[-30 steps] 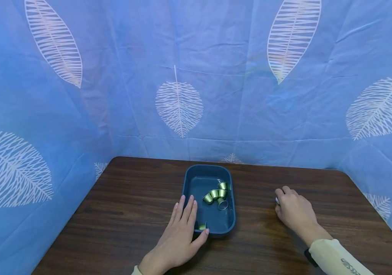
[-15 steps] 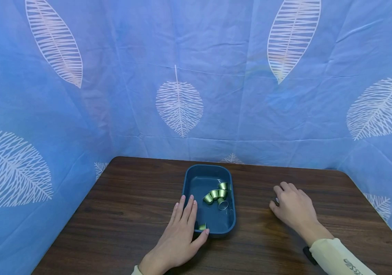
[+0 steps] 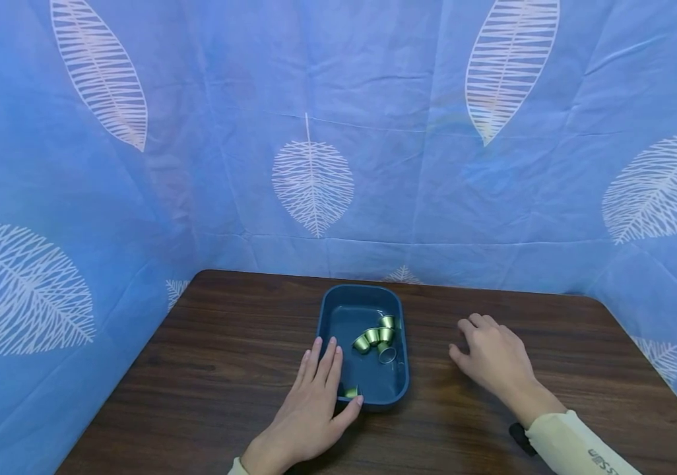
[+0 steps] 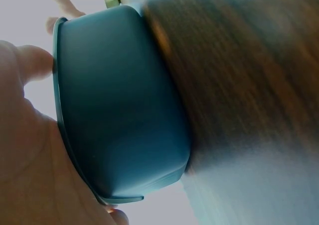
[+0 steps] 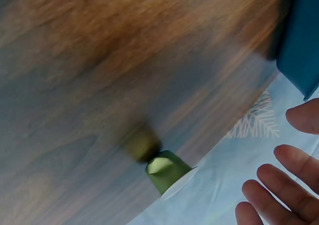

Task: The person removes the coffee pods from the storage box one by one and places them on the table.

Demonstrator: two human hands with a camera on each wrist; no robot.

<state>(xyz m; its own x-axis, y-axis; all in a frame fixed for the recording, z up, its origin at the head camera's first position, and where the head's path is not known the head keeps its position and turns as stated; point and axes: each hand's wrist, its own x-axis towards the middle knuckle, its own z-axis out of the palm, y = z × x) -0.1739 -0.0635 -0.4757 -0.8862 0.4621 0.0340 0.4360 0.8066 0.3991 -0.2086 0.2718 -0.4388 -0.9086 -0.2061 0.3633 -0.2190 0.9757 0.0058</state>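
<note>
A dark blue tray [image 3: 402, 386] holds several green coffee capsules [image 3: 374, 336], most bunched toward its right side; another capsule [image 3: 352, 392] lies by the near wall. My left hand [image 3: 309, 410] rests on the tray's near-left corner, fingers extended over the left rim and thumb at the near rim [image 4: 58, 98]. Right of the tray, my right hand [image 3: 497, 356] hovers with loose, spread fingers [image 5: 279, 185] and holds nothing. Below it, a green capsule [image 5: 169, 171] stands on its narrow end, pale lid up, in the right wrist view. My hand hides it from the head view.
The dark wooden table [image 3: 220, 343] reaches back to a blue curtain [image 3: 386, 185] with white leaf prints, which also closes off both sides. In the right wrist view the tray's side wall [image 5: 303, 40] appears at the upper right.
My right hand has let go of the capsule; its fingers have spread and it has shifted left toward the tray. My left hand and the tray keep their places.
</note>
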